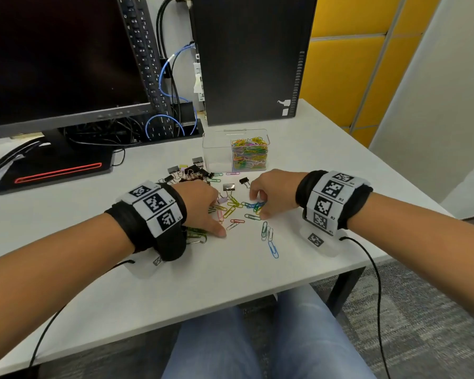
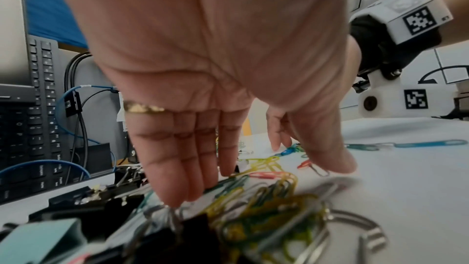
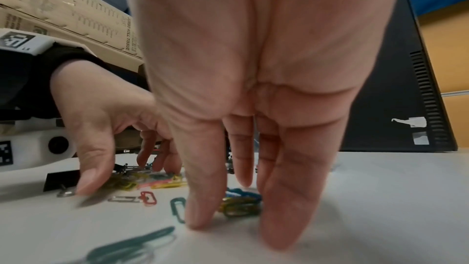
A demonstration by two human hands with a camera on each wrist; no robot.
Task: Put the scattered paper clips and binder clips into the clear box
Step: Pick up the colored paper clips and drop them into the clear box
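The clear box (image 1: 216, 149) stands at the back of the white table (image 1: 326, 165), its right compartment packed with coloured paper clips. Scattered paper clips (image 1: 231, 210) lie between my hands. A heap of black and silver binder clips (image 1: 189, 170) sits behind my left hand, and two more (image 1: 228, 186) (image 1: 244, 181) lie near the box. My left hand (image 1: 216, 214) rests palm down with straight fingers (image 2: 182, 178) touching clips and the thumb on the table. My right hand (image 1: 257, 207) has thumb and fingers (image 3: 284, 198) set down around a small bunch of blue and green clips (image 3: 241, 206).
A monitor (image 1: 60, 56) on a black stand, an upright keyboard (image 1: 143, 58) and cables (image 1: 170, 86) fill the back left. A black PC tower (image 1: 249, 58) stands behind the box. A few blue, green and white clips (image 1: 270, 239) lie near the table's front edge.
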